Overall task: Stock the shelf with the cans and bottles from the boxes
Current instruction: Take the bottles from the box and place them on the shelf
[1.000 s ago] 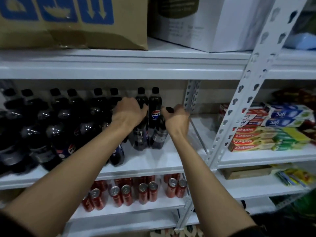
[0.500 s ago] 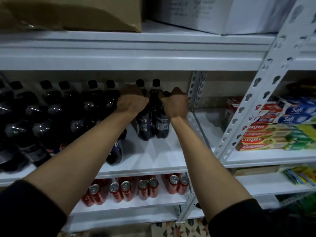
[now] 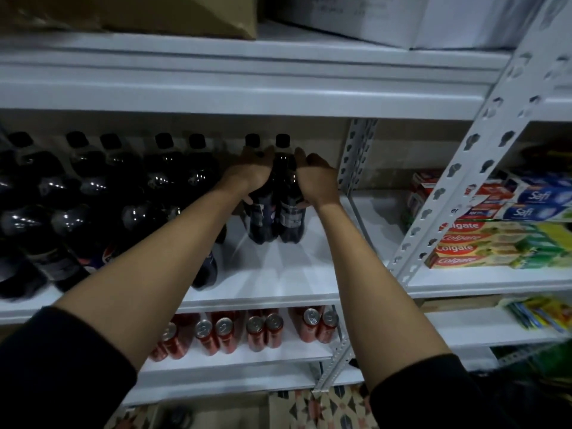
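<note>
**Two hands, two cola bottles**

The fingers of the left hand (image 3: 252,171) curl round the upper part of a dark cola bottle (image 3: 259,215). The fingers of the right hand (image 3: 314,178) curl round the bottle next to it (image 3: 292,218). Each hand holds its own bottle near the neck, and the two hands are close together with only the bottle tops between them.

The two bottles stand upright on the white middle shelf (image 3: 278,274), side by side and touching. Their bottoms rest on the shelf board. Just behind them stand two more bottles, and only their black caps (image 3: 267,140) show above the hands.

To the left is a big crowd of the same dark bottles (image 3: 93,196) — rows of them, filling that side of the shelf. Some have a Pepsi label.

Both arms reach up from the bottom of the view, with dark sleeves (image 3: 62,366) pushed back from the wrists.

On the shelf below stand red cans (image 3: 263,332) in pairs, silver tops up. To the right, past a white post with holes (image 3: 448,193), lie stacked toothpaste boxes (image 3: 483,246) — Colgate ones below, Safi ones above. On the top shelf sit a brown cardboard box (image 3: 185,13) and a white box (image 3: 402,17).
</note>
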